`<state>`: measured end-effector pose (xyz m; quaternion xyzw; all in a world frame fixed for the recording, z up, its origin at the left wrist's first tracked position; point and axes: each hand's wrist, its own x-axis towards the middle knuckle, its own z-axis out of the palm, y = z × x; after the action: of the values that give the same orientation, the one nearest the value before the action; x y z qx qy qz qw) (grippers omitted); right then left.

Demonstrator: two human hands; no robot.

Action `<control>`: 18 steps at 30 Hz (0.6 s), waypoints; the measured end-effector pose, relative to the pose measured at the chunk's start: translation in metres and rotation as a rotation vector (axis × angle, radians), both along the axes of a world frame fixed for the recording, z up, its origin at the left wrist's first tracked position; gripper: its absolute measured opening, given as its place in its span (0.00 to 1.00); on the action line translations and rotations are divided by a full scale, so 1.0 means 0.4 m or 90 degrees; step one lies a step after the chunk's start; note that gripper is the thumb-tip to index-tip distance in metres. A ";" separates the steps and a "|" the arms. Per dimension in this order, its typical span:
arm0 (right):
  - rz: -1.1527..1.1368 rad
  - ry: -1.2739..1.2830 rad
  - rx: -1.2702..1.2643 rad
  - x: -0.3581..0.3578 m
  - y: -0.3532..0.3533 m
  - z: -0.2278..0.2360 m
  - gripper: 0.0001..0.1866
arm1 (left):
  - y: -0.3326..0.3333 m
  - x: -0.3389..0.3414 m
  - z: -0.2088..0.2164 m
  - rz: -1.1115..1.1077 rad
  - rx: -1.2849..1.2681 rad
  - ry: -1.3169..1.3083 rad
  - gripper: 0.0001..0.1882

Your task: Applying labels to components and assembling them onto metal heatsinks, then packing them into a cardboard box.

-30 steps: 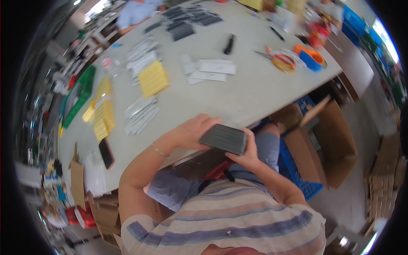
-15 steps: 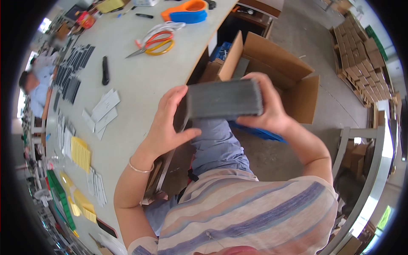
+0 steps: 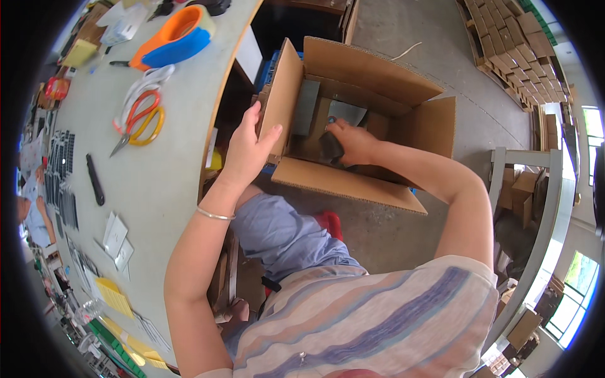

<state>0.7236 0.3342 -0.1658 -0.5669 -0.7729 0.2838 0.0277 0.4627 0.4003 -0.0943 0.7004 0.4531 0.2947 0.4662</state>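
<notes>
My right hand (image 3: 356, 142) reaches down into an open cardboard box (image 3: 403, 135), its fingers closed on a dark grey block-like stack (image 3: 331, 146). The stack is tilted, and the hand partly hides it. My left hand (image 3: 242, 151) is at the box's left flap (image 3: 282, 94), its thumb and fingers apart. Whether it touches the flap I cannot tell. Flat grey pieces lie inside the box: one grey panel (image 3: 306, 107) at the left wall and a lighter sheet (image 3: 348, 113) beyond my right hand.
The workbench (image 3: 170, 189) on the left carries orange-and-yellow-handled scissors (image 3: 142, 123), a blue-and-orange tape dispenser (image 3: 179, 41), a black cutter (image 3: 94, 179), white cards (image 3: 116, 238) and rows of dark strips (image 3: 62, 170). Stacked cartons (image 3: 520, 53) stand far right. A grey frame (image 3: 526, 157) is nearer.
The dark stack, held up between both hands before, is now lower, inside the box in my right hand. My left hand has left it and is by the flap. The view has shifted right.
</notes>
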 end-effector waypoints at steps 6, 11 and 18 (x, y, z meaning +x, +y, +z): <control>0.019 0.019 -0.037 -0.036 0.015 -0.069 0.34 | -0.016 0.013 0.047 -0.082 0.048 0.252 0.30; 0.030 0.045 -0.039 -0.038 0.029 -0.126 0.36 | -0.003 0.023 0.072 -0.124 0.069 0.337 0.29; 0.021 0.083 -0.048 -0.058 0.037 -0.144 0.36 | -0.010 0.027 0.076 -0.129 0.100 0.383 0.28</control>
<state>0.7004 0.3490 -0.2236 -0.5352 -0.7672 0.3497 0.0522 0.4737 0.3962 -0.0640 0.8314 0.4746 0.0607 0.2826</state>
